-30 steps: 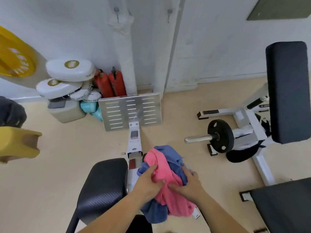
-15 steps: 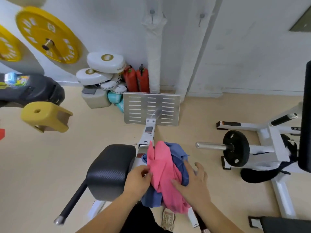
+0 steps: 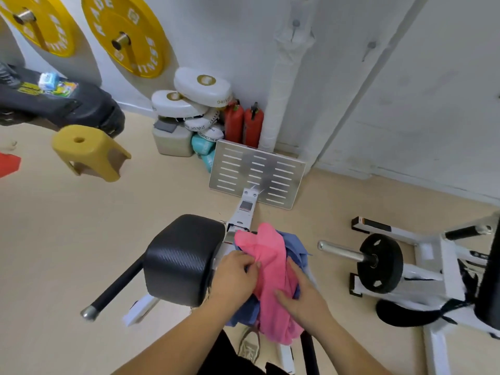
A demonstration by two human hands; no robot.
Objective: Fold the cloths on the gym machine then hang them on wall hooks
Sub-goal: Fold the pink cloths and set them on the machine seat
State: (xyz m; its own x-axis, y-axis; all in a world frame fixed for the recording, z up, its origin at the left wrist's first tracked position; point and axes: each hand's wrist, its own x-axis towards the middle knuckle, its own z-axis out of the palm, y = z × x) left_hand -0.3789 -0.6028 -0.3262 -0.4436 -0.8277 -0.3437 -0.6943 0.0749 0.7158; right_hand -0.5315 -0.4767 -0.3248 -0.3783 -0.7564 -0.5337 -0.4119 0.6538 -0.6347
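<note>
Left hand [image 3: 234,277]: you're pinching the left edge of the pink cloth [image 3: 270,272] between thumb and fingers.
Right hand [image 3: 303,296]: fingers curled into the same cloth lower down, gripping a bunch of it.
Pink cloth: crumpled on top of the blue cloth [image 3: 296,247], on the gym machine [image 3: 244,212], just right of its black pad [image 3: 181,258].
Blue cloth: mostly buried, peeking out at the right and underneath.
Wall hooks [image 3: 295,23]: up on the white wall, well apart from the pile.

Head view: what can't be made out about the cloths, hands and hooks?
- blue cloth: mostly under the pink cloth and left hand; its folds are unreadable.
- right hand: fingertips buried in the pink cloth; grip unclear.
- wall hooks: too small to read their shape.
</note>
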